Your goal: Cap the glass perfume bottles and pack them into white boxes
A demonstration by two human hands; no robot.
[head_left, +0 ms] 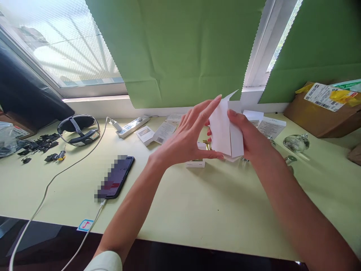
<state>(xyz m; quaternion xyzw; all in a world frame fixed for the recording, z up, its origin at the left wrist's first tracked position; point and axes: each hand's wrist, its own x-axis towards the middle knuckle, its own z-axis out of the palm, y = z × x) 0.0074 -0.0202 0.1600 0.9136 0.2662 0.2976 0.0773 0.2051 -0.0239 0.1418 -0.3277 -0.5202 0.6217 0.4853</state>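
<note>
A white paper box [222,130] is held up over the table, with a flap sticking up at its top. My right hand [249,135] grips it from the right, thumb pressed on the near face and fingertips showing behind its left edge. My left hand [194,130] spans its left side, thumb at the bottom edge and straight fingers near the top flap. Below and behind the hands lies a small white printed box [195,164], partly hidden, with gold-coloured pieces [207,145] beside it.
Clear glass bottles [296,143] and printed leaflets [270,127] are to the right, before a taped cardboard carton [318,109]. More small cartons [145,135] sit by a power strip [134,126]. A plugged-in phone [120,178], a headset [79,130] and black parts [41,145] are leftward.
</note>
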